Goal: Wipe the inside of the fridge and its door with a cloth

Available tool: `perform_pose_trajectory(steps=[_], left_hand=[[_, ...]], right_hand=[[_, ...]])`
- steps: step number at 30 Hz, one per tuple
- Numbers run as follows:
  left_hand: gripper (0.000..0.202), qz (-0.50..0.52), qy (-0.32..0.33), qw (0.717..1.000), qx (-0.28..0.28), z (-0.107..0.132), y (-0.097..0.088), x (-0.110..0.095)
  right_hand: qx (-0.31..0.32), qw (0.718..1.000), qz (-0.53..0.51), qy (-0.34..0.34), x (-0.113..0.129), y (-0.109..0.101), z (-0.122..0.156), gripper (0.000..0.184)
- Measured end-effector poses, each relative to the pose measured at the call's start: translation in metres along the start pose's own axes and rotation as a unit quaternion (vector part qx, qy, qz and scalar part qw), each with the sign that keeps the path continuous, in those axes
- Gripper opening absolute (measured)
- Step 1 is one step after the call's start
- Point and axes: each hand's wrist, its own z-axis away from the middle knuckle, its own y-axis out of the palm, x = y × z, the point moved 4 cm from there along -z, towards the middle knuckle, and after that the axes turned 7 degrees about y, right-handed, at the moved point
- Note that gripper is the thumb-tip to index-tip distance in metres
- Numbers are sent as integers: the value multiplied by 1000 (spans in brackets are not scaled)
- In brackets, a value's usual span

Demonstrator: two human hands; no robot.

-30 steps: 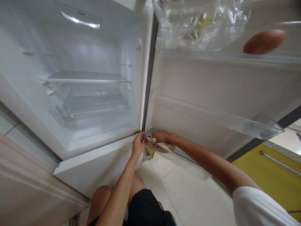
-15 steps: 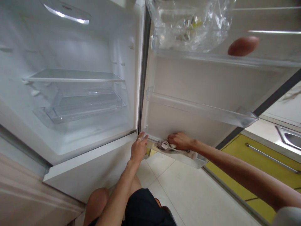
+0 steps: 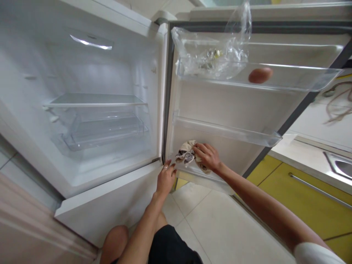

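Note:
A crumpled beige cloth (image 3: 187, 152) with dark patches is bunched in my right hand (image 3: 208, 157), its fingers closed over it. The cloth lies against the inner panel of the open fridge door (image 3: 209, 101), just above the lowest clear door shelf (image 3: 217, 179), and part of it hangs down toward that shelf. My left hand (image 3: 165, 179), with a ring on one finger, grips the hinge-side end of the same shelf. Its fingertips curl over the edge and are partly hidden.
Higher on the door, a clear shelf holds a plastic bag (image 3: 217, 60) and a brown egg (image 3: 260, 75). A middle door shelf (image 3: 225, 131) runs below it. Left is the fridge interior with a glass shelf (image 3: 96, 99) and clear drawer (image 3: 107, 137). Yellow cabinets (image 3: 308, 198) and a sink (image 3: 339, 165) stand right.
My right hand has lifted the cloth from the lowest door shelf up against the door panel. The left hand stays at the shelf's end. The view has tilted upward.

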Motion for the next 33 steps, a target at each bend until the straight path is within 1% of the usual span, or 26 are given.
perform_pose_trajectory(steps=[3,6,9,12,14,17,21,25,29,33], left_hand=[[29,-1,-5,1000,3,1,0,2],[31,12,0,1000,3,3,0,5],[36,23,0,1000,-2,5,1,7],[39,28,-5,1000,-4,7,0,6],[39,27,-15,1000,5,7,-1,5],[40,25,-31,999,21,7,-4,4],[41,39,-22,999,20,7,-8,4],[38,44,-17,999,14,7,-9,7],[36,41,-19,999,17,7,-6,9],[34,53,-4,999,0,7,-3,11]], right_hand=[[31,999,-9,-16,34,25,-35,29],[91,994,-19,-50,59,42,-51,30],[167,982,-33,-82,69,49,-47,31],[244,964,-40,-95,70,51,-37,30],[272,957,-39,-92,70,51,-33,30],[297,950,-38,-92,69,52,-27,29],[345,931,-30,-112,62,54,-13,27],[388,914,-10,-121,44,48,8,27],[417,901,14,-118,14,26,33,20],[426,899,53,-94,-25,-8,58,21]])
